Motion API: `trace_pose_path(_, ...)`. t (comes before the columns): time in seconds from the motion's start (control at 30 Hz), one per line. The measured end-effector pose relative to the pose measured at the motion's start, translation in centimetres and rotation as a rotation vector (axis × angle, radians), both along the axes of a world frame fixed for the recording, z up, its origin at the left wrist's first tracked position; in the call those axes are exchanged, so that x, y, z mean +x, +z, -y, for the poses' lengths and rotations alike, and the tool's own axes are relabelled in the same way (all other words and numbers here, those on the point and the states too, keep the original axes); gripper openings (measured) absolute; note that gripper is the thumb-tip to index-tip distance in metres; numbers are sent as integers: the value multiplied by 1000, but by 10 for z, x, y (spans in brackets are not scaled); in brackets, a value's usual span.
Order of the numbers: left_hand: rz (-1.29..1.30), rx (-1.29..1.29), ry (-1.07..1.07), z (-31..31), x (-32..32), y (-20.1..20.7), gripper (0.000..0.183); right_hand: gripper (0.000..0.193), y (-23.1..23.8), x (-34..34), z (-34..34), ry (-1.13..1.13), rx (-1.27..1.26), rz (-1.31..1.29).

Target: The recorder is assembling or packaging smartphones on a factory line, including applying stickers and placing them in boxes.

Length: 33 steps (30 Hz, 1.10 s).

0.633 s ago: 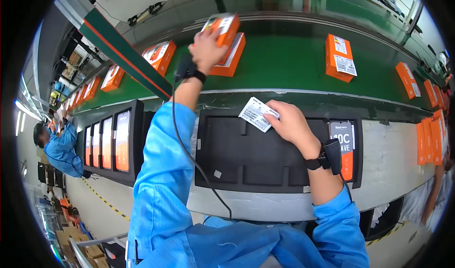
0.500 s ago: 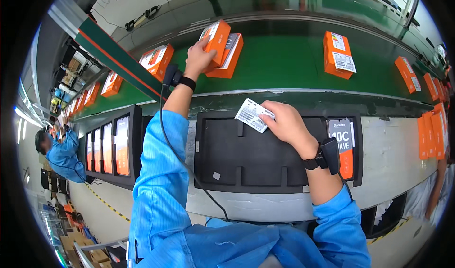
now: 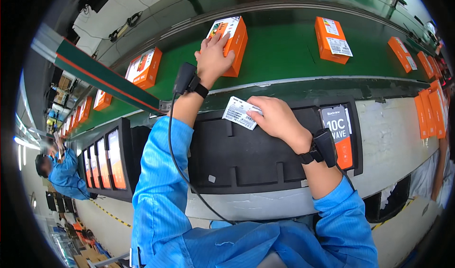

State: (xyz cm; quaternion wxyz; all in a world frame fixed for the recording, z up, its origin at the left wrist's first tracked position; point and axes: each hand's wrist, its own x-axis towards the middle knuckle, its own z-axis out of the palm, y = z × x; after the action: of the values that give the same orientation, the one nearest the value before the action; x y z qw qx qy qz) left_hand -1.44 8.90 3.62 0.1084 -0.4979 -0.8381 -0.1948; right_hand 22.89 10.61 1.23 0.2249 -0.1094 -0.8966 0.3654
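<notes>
My left hand (image 3: 213, 62) reaches over the green conveyor belt and holds the orange-and-white lid (image 3: 233, 36) of a phone box. Its fingers are on the top, with the thumb near the side facing me. The lid covers most of the orange box base (image 3: 233, 72), so the inside is hidden. A white printed label card (image 3: 240, 112) is pinched between thumb and fingers of my right hand (image 3: 275, 118), above a black foam tray (image 3: 251, 156). At that tray's right end lies a grey-and-orange phone package (image 3: 338, 135).
More orange boxes (image 3: 332, 40) stand along the green belt (image 3: 279, 50). A second black tray (image 3: 124, 140) on the left holds several phones. A green post (image 3: 109, 78) slants across the belt at left. Beyond it a person in blue (image 3: 66, 175) works. Orange boxes (image 3: 430, 111) stand at right.
My left hand has brought the tilted lid down over the open box, covering the grey contents seen before. The label card in my right hand has shifted slightly left.
</notes>
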Motion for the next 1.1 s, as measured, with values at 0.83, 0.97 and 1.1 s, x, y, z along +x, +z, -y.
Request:
trace_pose_path(0.83,68,170,-51,-34,5,-48,64,13,-3,4,4,-39,80,-78)
trace_pose_path(0.97,1604,676,-5,-13,-24,-33,55,17,15,15,-24,-303,-282,-170)
trace_pose_path(1.1,749,574,157,-7,-27,-62,56,25,27,18,-69,-264,-505,-179)
